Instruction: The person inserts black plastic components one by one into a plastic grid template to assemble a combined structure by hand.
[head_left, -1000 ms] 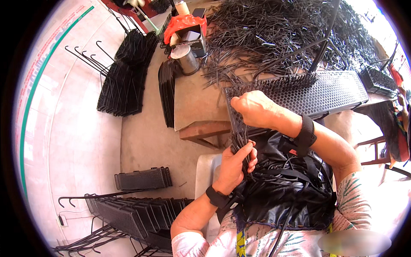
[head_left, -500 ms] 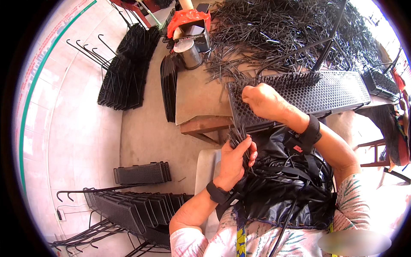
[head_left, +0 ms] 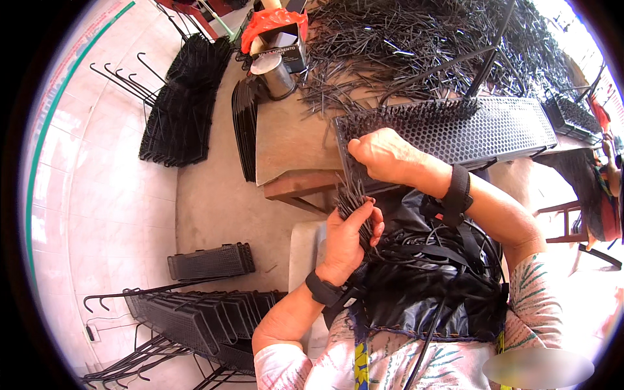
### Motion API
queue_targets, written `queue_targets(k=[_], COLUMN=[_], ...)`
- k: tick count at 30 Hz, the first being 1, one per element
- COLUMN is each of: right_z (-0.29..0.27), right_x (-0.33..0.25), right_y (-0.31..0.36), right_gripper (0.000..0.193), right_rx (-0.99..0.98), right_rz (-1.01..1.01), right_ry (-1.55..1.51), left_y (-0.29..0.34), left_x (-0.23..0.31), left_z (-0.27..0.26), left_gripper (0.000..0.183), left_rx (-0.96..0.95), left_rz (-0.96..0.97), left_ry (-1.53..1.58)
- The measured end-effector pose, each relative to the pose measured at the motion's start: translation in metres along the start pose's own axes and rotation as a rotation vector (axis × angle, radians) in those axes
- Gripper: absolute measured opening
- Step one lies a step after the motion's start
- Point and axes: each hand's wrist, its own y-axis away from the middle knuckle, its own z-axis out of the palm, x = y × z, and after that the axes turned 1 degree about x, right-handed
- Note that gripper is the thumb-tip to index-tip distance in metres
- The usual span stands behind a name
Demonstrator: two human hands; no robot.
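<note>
A long black perforated tray (head_left: 497,140) rests on a table in front of me. Dark strips (head_left: 422,112) stand up from its holes along the far side and left end. Over that left end is my right hand (head_left: 390,157), fingers curled closed against the tray; whatever they pinch is hidden from view. Lower down, just off the tray's near left corner, my left hand (head_left: 344,239) grips a bundle of thin black strips (head_left: 351,198), their ends fanning out above the thumb. Both wrists wear black bands.
A large heap of loose black strips (head_left: 416,45) covers the table's far part. Left of it stand a metal can (head_left: 278,79) and a box with a red bag (head_left: 276,29). Stacked black racks with hooks (head_left: 188,318) fill the lower left; more bristly ones (head_left: 179,110) lean by the wall.
The whole view has shifted a little, so the scene sits further left. My right hand has moved slightly toward the tray's left edge. The left hand keeps its grip on the bundle.
</note>
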Motion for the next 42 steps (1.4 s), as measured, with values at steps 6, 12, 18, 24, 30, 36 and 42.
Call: queue_targets(k=[6,12,18,24,30,36,42], right_z=[-0.011,-0.021,-0.014,-0.014,-0.027,-0.023,-0.001], right_x=[-0.016,-0.046,-0.039,-0.026,-0.013,-0.006,0.004], right_y=[0.001,0.024,0.04,0.055,0.033,0.007,0.02], right_gripper=[0.021,0.011,0.017,0.012,0.009,0.013,0.021], right_rx=[0.067,-0.147,0.008,0.082,0.457,0.485,0.345], right_rz=[0.236,0.439,0.276,0.15,0.331,0.223,0.123], right_ry=[-0.076,-0.426,-0.474,-0.393,-0.275,0.193,0.12], left_y=[0.002,0.002,-0.004,0.011,0.0,-0.002,0.002], left_x=[0.003,0.005,-0.01,0.012,0.006,0.011,0.008], left_z=[-0.001,-0.001,-0.004,0.016,0.0,0.005,0.001], left_gripper=[0.011,0.011,0.013,0.015,0.015,0.014,0.013], left_rx=[-0.008,-0.084,-0.086,-0.097,-0.019,0.038,0.043], left_rz=[0.036,0.129,0.188,0.369,0.002,-0.079,-0.087], left_ry=[-0.1,-0.35,-0.511,-1.042,-0.223,0.013,-0.041])
